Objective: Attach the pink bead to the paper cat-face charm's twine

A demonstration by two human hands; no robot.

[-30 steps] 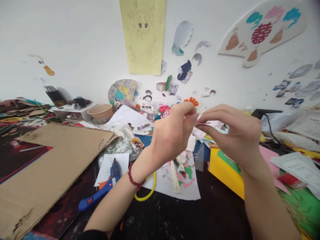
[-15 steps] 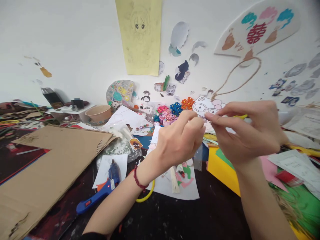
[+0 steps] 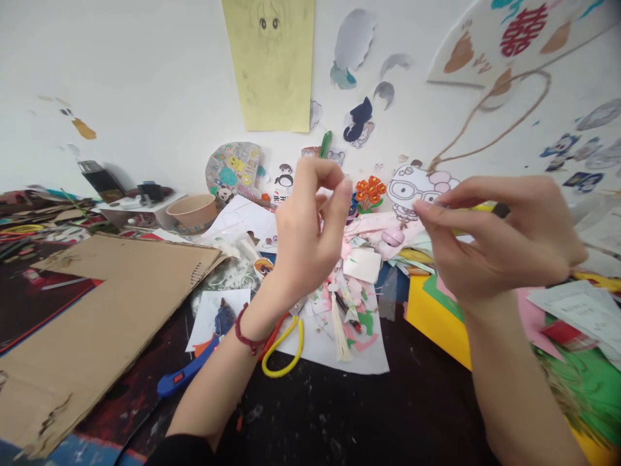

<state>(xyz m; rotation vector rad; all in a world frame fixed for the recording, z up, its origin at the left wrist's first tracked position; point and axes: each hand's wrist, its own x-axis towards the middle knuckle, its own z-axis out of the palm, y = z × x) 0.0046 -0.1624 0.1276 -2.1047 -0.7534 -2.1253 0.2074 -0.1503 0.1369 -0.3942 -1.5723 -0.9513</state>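
Bespectacled cartoon-cat pendant point(image 3: 411, 188): right edge pinched in right hand point(image 3: 502, 238). Left of pendant, left hand point(image 3: 309, 236) curled; I cannot tell if gripping. Probably light, creasable; hold by rim.

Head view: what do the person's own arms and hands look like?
The left hand has a dark red bracelet at the wrist and a black sleeve farther up the arm. The right hand and forearm show no sleeve or bracelet.

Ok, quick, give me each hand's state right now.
Left hand: fingers curled; whether it is shut on something small cannot be told.
Right hand: closed, pinching the white cartoon charm.
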